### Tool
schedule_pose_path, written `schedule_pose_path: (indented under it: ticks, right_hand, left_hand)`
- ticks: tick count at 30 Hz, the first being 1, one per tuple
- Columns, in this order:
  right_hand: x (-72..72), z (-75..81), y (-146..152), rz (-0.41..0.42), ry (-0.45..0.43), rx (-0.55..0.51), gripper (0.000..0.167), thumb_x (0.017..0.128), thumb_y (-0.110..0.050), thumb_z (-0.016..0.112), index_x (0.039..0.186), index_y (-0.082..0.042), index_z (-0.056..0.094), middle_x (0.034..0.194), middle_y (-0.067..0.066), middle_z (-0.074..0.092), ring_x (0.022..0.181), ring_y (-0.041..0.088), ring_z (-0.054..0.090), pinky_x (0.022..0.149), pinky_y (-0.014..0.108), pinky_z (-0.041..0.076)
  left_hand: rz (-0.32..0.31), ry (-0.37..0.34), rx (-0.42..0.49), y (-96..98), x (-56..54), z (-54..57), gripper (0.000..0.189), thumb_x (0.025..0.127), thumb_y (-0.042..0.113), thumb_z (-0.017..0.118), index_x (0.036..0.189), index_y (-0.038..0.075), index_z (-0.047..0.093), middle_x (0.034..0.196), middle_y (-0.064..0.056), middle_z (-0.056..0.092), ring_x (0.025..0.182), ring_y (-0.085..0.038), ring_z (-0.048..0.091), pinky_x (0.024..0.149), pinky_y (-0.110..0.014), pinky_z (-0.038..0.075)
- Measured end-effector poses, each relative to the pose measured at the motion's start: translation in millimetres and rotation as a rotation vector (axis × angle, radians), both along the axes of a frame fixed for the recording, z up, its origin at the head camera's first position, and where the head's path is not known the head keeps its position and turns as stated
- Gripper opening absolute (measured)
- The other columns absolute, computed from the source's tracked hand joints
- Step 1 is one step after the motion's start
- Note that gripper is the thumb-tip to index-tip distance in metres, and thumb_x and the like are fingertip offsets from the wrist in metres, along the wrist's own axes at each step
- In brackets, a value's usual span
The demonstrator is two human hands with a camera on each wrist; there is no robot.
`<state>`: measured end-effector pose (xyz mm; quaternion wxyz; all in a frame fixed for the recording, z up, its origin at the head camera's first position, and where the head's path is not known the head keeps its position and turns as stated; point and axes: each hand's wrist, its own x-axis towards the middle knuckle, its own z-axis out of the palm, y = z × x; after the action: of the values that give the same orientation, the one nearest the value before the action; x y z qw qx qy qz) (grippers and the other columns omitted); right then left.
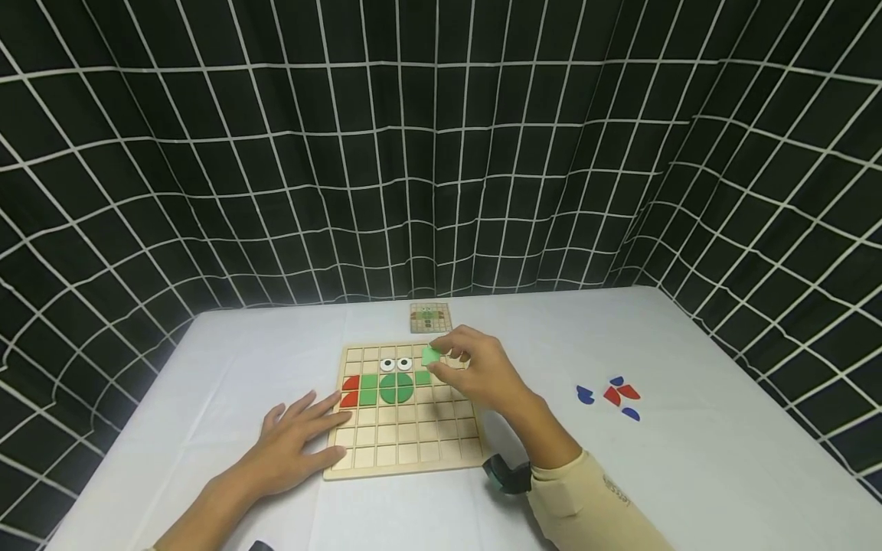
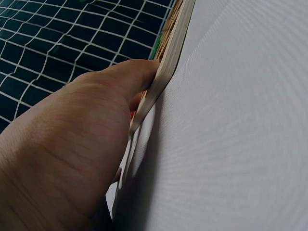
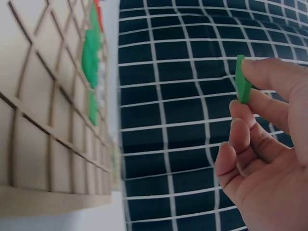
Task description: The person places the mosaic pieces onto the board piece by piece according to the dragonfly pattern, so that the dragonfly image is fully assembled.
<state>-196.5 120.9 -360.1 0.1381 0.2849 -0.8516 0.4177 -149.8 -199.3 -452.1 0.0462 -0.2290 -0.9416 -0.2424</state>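
Above the upper right part of a wooden grid board (image 1: pixel 406 436), my right hand (image 1: pixel 482 371) pinches a green square tile (image 3: pixel 243 82) between thumb and fingers, held off the board. My left hand (image 1: pixel 292 451) rests at the board's left side with fingers spread, the thumb touching the edge. Set in the grid are red curved pieces (image 1: pixel 351 383) at the left, green squares (image 1: pixel 368 381) beside them, and green quarter pieces (image 1: pixel 389 396) forming a circle. Two eye tiles (image 1: pixel 388 366) sit above that circle, and another green square (image 1: pixel 423 378) lies to its right.
A small picture card (image 1: pixel 430 317) showing a gridded design lies behind the board. To the right on the white table (image 1: pixel 689 474) are loose blue curved pieces (image 1: pixel 630 414) and red pieces (image 1: pixel 628 391). A black curtain with white grid lines (image 1: pixel 441 153) surrounds the table.
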Motion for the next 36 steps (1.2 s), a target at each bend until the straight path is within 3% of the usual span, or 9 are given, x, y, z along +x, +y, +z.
schedule_pose_path:
  ticks: [8, 16, 24, 36]
  right_hand:
    - [-10.9, -27.6, -11, 0.003, -0.121, 0.024, 0.022, 0.083, -0.013, 0.074, 0.104, -0.007, 0.072, 0.094, -0.004, 0.066, 0.082, 0.019, 0.057, 0.068, 0.032, 0.049]
    - [-16.0, -48.9, -13, -0.014, -0.211, 0.116, 0.023, 0.084, -0.016, 0.075, 0.105, -0.006, 0.072, 0.092, -0.003, 0.065, 0.081, 0.015, 0.059, 0.068, 0.03, 0.05]
    - [-17.2, -58.9, -13, -0.032, -0.254, 0.224, 0.027, 0.084, -0.017, 0.076, 0.108, -0.003, 0.072, 0.094, -0.002, 0.063, 0.082, 0.011, 0.058, 0.072, 0.027, 0.051]
    - [-17.8, -62.1, -19, -0.057, -0.311, 0.277, 0.027, 0.084, -0.016, 0.075, 0.109, -0.007, 0.071, 0.09, -0.007, 0.057, 0.081, 0.01, 0.054, 0.073, 0.027, 0.049]
  left_hand:
    - [0.007, -0.007, 0.009, -1.1, 1.2, -2.4, 0.052, 0.086, 0.054, 0.066, 0.13, 0.027, 0.063, 0.149, 0.006, 0.04, 0.139, -0.034, 0.026, 0.103, -0.065, 0.006]
    - [-0.002, -0.001, 0.006, -0.6, 1.2, -3.1, 0.053, 0.086, 0.054, 0.065, 0.13, 0.026, 0.063, 0.149, 0.005, 0.04, 0.139, -0.035, 0.026, 0.103, -0.065, 0.007]
    - [-0.006, 0.003, -0.007, -0.1, -0.3, -1.4, 0.052, 0.086, 0.054, 0.065, 0.13, 0.026, 0.063, 0.149, 0.004, 0.04, 0.139, -0.036, 0.027, 0.103, -0.065, 0.007]
    - [0.0, -0.006, -0.009, -2.6, -2.4, -1.3, 0.053, 0.086, 0.056, 0.064, 0.131, 0.027, 0.063, 0.15, 0.004, 0.039, 0.139, -0.035, 0.026, 0.104, -0.065, 0.007]
